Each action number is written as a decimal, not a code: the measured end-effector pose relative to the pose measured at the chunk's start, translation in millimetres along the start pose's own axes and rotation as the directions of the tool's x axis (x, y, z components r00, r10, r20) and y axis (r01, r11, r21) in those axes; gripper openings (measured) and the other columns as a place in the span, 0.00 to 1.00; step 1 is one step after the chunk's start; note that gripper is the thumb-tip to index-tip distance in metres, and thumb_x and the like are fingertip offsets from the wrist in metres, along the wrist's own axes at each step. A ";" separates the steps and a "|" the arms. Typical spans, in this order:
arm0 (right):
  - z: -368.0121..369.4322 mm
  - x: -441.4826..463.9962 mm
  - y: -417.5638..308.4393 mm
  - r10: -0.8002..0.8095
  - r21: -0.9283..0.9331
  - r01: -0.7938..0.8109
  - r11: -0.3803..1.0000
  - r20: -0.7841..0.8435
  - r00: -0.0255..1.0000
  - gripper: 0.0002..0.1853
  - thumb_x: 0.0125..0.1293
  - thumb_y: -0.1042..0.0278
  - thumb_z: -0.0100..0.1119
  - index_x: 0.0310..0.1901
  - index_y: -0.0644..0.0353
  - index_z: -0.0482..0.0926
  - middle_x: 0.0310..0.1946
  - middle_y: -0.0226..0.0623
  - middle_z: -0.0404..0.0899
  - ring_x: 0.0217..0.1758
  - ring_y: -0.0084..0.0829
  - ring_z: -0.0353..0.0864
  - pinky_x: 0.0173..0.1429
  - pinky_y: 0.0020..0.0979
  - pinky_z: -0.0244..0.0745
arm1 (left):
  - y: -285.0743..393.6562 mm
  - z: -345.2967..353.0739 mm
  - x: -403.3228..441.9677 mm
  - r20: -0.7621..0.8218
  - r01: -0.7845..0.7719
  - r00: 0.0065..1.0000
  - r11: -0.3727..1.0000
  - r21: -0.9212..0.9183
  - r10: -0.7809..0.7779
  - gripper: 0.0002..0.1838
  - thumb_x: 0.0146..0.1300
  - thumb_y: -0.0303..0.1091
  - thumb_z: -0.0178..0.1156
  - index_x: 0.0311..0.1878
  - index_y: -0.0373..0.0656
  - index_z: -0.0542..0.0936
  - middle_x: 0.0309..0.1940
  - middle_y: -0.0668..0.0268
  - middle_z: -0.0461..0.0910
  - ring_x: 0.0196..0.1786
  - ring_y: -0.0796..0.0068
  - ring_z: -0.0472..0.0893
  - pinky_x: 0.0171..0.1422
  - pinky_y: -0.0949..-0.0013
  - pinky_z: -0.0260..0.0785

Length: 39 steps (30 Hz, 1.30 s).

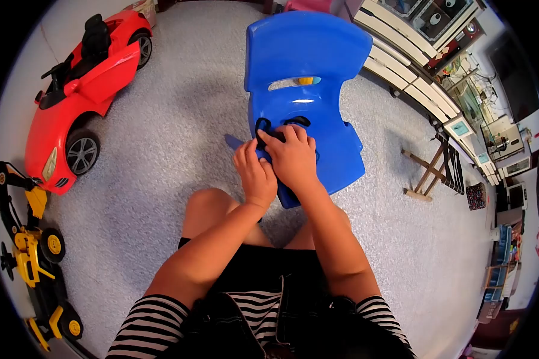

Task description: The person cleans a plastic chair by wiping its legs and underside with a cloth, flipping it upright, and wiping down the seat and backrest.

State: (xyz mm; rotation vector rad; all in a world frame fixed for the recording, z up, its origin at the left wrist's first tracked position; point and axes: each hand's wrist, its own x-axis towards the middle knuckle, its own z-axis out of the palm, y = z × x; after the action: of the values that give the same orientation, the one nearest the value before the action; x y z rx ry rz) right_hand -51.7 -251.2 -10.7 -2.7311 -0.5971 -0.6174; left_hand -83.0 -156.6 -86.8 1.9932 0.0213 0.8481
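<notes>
A blue plastic chair (308, 48) stands in front of my knees, its backrest on the far side. Over the left part of its seat is a dark item with black strap loops (262, 124); my hands cover most of it, so I cannot make out its kind. My right hand (292, 158) grips it from above with bent fingers. Close beside, my left hand (257, 179) has its fingers curled against the item's near left side. Another black loop (297, 121) shows just past my right fingers. A flat blue piece (233, 141) sticks out left of the seat.
To the left are a red ride-on car (96, 84) with its door open and a yellow-black toy digger (30, 254). On the right stand a wooden folding stool (434, 170), a patterned bin (476, 196) and white drawers (401, 69). The floor (144, 197) is speckled grey.
</notes>
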 end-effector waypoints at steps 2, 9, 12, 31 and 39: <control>6.1 7.9 -3.0 0.036 -0.003 -0.036 0.999 -0.007 0.999 0.21 0.65 0.59 0.69 0.61 0.34 0.87 0.55 0.30 0.82 0.65 0.41 0.75 0.61 0.48 0.69 | 1.0 -0.4 0.7 0.008 0.029 1.000 0.999 -0.036 -0.029 0.28 0.64 0.26 0.50 0.69 0.32 0.70 0.65 0.46 0.69 0.68 0.41 0.66 0.76 0.41 0.57; 18.7 20.4 -2.8 0.107 -0.084 -0.112 0.990 -0.054 0.993 0.20 0.66 0.58 0.67 0.60 0.37 0.87 0.53 0.29 0.82 0.64 0.39 0.76 0.59 0.48 0.70 | -0.8 -4.2 3.7 0.033 -0.016 0.999 0.999 0.028 0.015 0.28 0.64 0.26 0.50 0.69 0.33 0.71 0.64 0.46 0.69 0.68 0.42 0.66 0.76 0.41 0.57; 4.8 1.9 -4.0 0.050 -0.063 -0.053 0.997 -0.045 0.998 0.19 0.65 0.58 0.67 0.58 0.37 0.88 0.53 0.27 0.83 0.64 0.38 0.76 0.59 0.48 0.70 | -0.6 -5.1 3.9 0.033 -0.029 0.999 0.999 0.019 0.029 0.28 0.63 0.26 0.50 0.69 0.32 0.71 0.64 0.45 0.69 0.68 0.42 0.66 0.76 0.41 0.57; -8.1 -20.9 34.9 0.164 -0.123 -0.179 0.976 -0.121 0.979 0.15 0.67 0.57 0.67 0.54 0.44 0.89 0.59 0.37 0.85 0.68 0.46 0.78 0.66 0.48 0.71 | 1.0 -6.0 5.1 0.039 -0.036 0.999 0.999 0.015 0.036 0.29 0.63 0.25 0.50 0.69 0.32 0.71 0.63 0.46 0.69 0.67 0.42 0.66 0.76 0.42 0.58; -31.3 -55.7 43.2 0.174 -0.039 -0.181 0.983 -0.129 0.976 0.12 0.65 0.60 0.70 0.49 0.46 0.91 0.54 0.34 0.87 0.66 0.41 0.80 0.64 0.44 0.73 | 1.5 -9.5 4.2 0.078 -0.085 0.994 0.996 0.020 0.083 0.22 0.64 0.23 0.50 0.61 0.40 0.81 0.64 0.50 0.69 0.66 0.45 0.67 0.74 0.44 0.60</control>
State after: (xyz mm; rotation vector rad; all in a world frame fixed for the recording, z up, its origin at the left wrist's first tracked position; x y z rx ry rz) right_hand -89.0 -318.5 -16.7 -2.7277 -0.3071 -0.7615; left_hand -85.7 -148.8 -80.3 2.0589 -0.0980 0.8273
